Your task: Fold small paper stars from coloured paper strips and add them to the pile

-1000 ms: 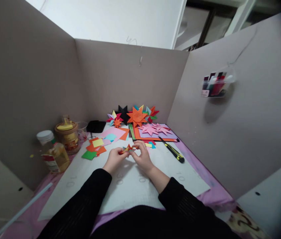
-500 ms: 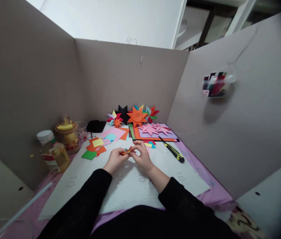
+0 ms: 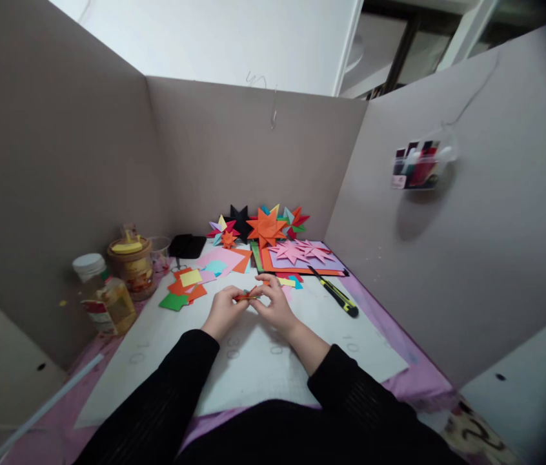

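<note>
Between my two hands is a small folded paper piece (image 3: 244, 297), in orange, red and a bit of teal, held above the white board (image 3: 253, 381). My left hand (image 3: 225, 311) pinches its left side with thumb and fingers. On the other side my right hand (image 3: 275, 306) grips it between thumb and forefinger, the remaining fingers curled above. Much of the piece is hidden by my fingers. Behind my hands stand several folded paper stars, among them a large orange star (image 3: 266, 227) and a black star (image 3: 239, 221). Pink stars (image 3: 292, 251) lie on stacked coloured sheets (image 3: 335, 265).
Loose paper squares, including a green one (image 3: 173, 301), lie left of my hands. A yellow-black utility knife (image 3: 335, 294) rests at the right. At the left stand a bottle (image 3: 108, 300), a lidded jar (image 3: 132, 268) and a clear cup (image 3: 159, 252). Grey panels (image 3: 253, 148) enclose the table.
The paper piece has turned slightly and now looks flatter between my fingertips. My right fingers have shifted a little; both arms stay almost in place.
</note>
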Demonstrator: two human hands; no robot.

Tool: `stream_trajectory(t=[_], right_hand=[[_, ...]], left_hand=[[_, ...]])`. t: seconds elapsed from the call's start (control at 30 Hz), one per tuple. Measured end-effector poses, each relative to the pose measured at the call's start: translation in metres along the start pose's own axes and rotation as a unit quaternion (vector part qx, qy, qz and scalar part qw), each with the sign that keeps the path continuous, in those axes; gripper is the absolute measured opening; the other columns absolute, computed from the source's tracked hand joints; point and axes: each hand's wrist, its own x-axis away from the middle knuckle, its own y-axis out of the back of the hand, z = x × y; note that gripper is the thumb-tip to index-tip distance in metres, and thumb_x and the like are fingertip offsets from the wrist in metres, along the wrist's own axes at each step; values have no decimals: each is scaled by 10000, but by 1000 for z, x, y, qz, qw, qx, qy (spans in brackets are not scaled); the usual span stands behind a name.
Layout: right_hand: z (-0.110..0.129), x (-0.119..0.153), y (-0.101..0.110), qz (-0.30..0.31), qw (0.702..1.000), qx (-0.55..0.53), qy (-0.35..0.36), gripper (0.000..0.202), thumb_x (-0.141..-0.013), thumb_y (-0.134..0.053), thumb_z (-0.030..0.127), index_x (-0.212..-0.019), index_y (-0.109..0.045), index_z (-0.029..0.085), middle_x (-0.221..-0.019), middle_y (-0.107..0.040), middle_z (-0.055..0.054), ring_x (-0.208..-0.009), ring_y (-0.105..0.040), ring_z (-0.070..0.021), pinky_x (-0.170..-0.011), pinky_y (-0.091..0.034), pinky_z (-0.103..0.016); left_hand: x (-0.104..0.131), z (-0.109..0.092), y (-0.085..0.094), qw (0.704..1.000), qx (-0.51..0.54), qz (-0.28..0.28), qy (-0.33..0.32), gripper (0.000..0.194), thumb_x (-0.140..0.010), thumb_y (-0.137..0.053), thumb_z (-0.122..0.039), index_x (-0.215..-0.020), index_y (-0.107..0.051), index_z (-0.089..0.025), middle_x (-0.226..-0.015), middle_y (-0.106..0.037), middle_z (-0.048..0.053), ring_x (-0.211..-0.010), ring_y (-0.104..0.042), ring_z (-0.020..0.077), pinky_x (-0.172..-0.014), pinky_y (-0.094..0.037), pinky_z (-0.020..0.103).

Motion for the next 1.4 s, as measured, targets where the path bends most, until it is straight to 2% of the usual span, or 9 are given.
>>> stream_trajectory(t=[0.1, 0.3, 0.53, 0.73, 0.9, 1.03, 1.27, 1.4], right_hand=[[-1, 1, 0, -23, 999, 25, 17, 95, -758, -619, 161, -805, -667, 228, -1075, -504, -78, -1114, -457, -225, -907, -407, -379], [-3, 3, -1, -25, 999, 41, 19, 90, -777, -612, 181, -808, -673, 239, -1101, -492, -79, -1104, -457, -231, -881, -421, -389], [1, 1, 0, 7, 997, 74, 33, 82, -781, -589, 150, -762, -632, 217, -1089, -504, -76, -1108, -453, -232, -918, -398, -411], [-2, -1, 2, 39, 989, 128, 62, 69, -793, -576, 163, -790, -616, 219, -1161, -498, -88, -1135, -412, -252, -954, -368, -475], [-5, -2, 5, 65, 987, 134, 65, 111, -797, -550, 138, -815, -620, 222, -1186, -496, -82, -1169, -377, -248, -980, -345, -469], [-8, -1, 2, 54, 994, 94, 18, 119, -806, -533, 136, -785, -619, 216, -1150, -510, -78, -1143, -407, -229, -981, -336, -440], [-12, 0, -8, 14, 990, -12, -137, 89, -759, -594, 224, -679, -621, 195, -1036, -550, -72, -1035, -516, -203, -948, -362, -382], [-17, 0, -11, 0, 985, -42, -170, 103, -736, -605, 237, -651, -638, 187, -965, -593, -69, -961, -553, -192, -880, -407, -351]], left_hand=[[0, 1, -1, 1000, -1, -2, -6, 80, -680, -576, -184, -625, -624, -151, -639, -599, 5, -652, -545, 137, -624, -404, 234], [0, 3, -2, 1000, -18, -1, -15, 85, -691, -587, -192, -621, -611, -151, -633, -587, 0, -638, -541, 130, -611, -401, 230], [1, 3, -2, 998, -51, -10, -23, 48, -681, -598, -141, -658, -636, -158, -668, -600, 6, -657, -550, 131, -623, -406, 231], [2, 6, 1, 990, -119, -5, -78, 89, -736, -573, -142, -708, -655, -161, -707, -584, 23, -668, -544, 136, -629, -403, 240], [3, 7, 3, 984, -157, -8, -89, 90, -760, -578, -161, -738, -665, -168, -747, -603, 32, -690, -562, 144, -636, -411, 244], [4, 5, 3, 976, -191, -17, -102, 92, -773, -583, -176, -761, -675, -177, -770, -620, 41, -738, -575, 160, -655, -417, 251], [4, 2, 3, 959, -252, -26, -128, 111, -783, -577, -179, -792, -687, -194, -787, -638, 45, -780, -572, 183, -687, -424, 272], [4, 0, 4, 956, -263, -22, -127, 114, -782, -575, -178, -783, -688, -194, -783, -638, 46, -772, -569, 189, -683, -420, 279]])
